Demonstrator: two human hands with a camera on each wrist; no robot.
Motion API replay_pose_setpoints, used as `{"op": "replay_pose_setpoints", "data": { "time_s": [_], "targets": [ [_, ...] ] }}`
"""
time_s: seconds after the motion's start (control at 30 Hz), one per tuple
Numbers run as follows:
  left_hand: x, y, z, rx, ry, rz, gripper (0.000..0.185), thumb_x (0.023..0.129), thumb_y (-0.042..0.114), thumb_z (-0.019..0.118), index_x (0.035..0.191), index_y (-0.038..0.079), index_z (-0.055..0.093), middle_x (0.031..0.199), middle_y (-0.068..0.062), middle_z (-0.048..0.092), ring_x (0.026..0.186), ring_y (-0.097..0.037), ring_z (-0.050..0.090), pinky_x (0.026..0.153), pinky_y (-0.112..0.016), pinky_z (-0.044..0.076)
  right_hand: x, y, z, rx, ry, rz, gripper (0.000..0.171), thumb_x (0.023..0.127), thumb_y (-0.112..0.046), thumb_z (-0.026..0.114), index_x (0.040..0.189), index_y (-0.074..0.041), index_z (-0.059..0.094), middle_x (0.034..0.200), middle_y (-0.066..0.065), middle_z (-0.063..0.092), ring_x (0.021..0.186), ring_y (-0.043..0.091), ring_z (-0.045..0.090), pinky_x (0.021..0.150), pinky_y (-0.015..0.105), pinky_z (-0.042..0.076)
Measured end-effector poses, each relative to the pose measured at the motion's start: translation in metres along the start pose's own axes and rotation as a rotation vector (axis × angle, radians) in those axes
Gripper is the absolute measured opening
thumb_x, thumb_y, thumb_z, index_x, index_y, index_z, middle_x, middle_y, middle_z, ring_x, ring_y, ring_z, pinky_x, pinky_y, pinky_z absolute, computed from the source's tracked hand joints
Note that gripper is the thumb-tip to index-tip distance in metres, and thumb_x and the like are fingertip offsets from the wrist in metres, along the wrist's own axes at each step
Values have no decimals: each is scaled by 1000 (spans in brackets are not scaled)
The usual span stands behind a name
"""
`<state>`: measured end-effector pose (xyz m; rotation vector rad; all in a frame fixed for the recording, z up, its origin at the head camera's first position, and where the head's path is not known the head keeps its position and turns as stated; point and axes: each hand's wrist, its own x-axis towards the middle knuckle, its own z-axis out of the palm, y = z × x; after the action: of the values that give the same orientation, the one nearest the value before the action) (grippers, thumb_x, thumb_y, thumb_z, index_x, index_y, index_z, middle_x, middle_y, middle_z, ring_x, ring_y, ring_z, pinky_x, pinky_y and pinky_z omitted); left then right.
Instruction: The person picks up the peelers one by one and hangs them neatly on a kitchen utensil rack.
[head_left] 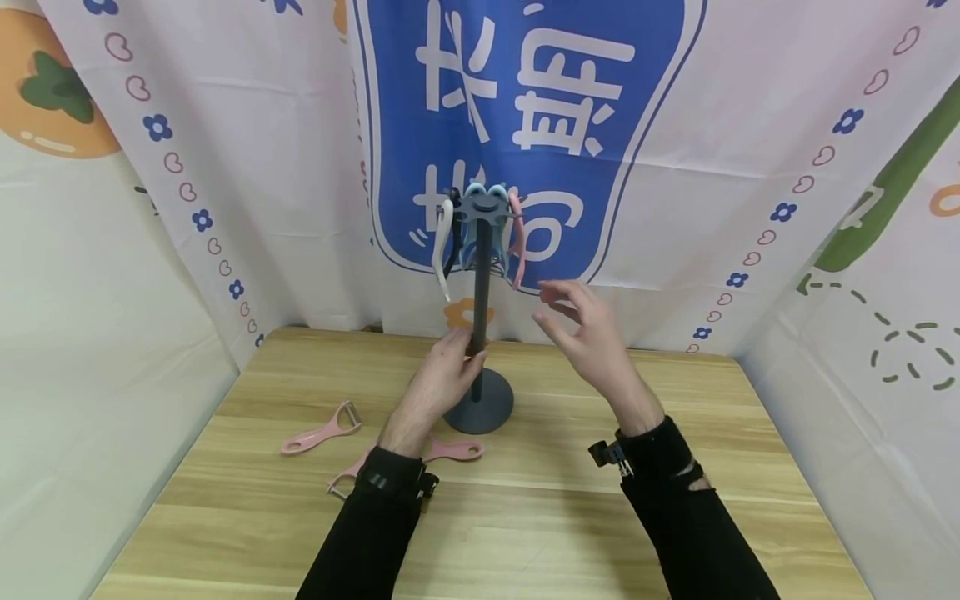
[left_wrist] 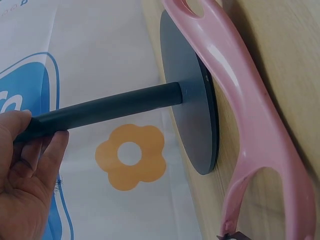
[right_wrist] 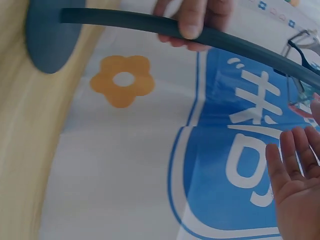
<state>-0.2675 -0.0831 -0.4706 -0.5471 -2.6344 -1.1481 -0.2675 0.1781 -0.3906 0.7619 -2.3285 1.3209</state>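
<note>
Left hand point(head_left: 442, 371) grips dark grey metal stand pole point(head_left: 480, 283), upright on wooden table point(head_left: 675, 517). Right hand point(head_left: 581, 329) spread, empty, beside hung plastic peelers point(head_left: 516, 237). Several hung; two pink peelers point(head_left: 322, 429) remain flat on table.

On my feed, both arms wear long black sleeves that end at the wrists. The left sleeve point(head_left: 367, 533) fits closely and carries a black strap point(head_left: 390, 477) around the wrist, with a small black clip or buckle block on its outer edge. The right sleeve point(head_left: 697, 533) ends in a wider black wrist band point(head_left: 660, 450). A small black mount with a bluish fitting point(head_left: 609, 457) projects from the inner side of this band. Just below the band, the right sleeve fabric shows a torn slit point(head_left: 693, 479). The left hand point(head_left: 442, 375) and right hand point(head_left: 588, 333) are bare: no gloves, no rings, no watch face visible.
</note>
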Motion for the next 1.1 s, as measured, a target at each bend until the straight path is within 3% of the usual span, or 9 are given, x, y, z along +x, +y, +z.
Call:
{"op": "replay_pose_setpoints", "data": {
  "time_s": [0.37,0.8,1.1],
  "targets": [
    [1,-2,1,2,-8,-13,21,118,14,72,135,1,73,130,-20,76,123,-38,81,102,-50,75,-28,15,11,-165,-145,-69,44,113,-12,81,154,-4,69,147,19,74,139,39,74,123,56,65],
    [-1,0,-1,1,-10,-13,21,118,13,72,136,2,73,131,-20,76,125,-38,81,103,-51,75,-48,20,21,-268,-291,-47,41,114,-20,80,152,-8,71,148,13,76,139,33,76,120,52,67],
    [0,-1,-1,6,-18,-13,23,119,15,72,138,2,73,132,-20,76,126,-38,81,104,-52,75,-61,29,35,-358,-397,-134,40,112,-20,83,149,-8,72,146,10,78,136,28,77,117,48,68]
  ]
}}
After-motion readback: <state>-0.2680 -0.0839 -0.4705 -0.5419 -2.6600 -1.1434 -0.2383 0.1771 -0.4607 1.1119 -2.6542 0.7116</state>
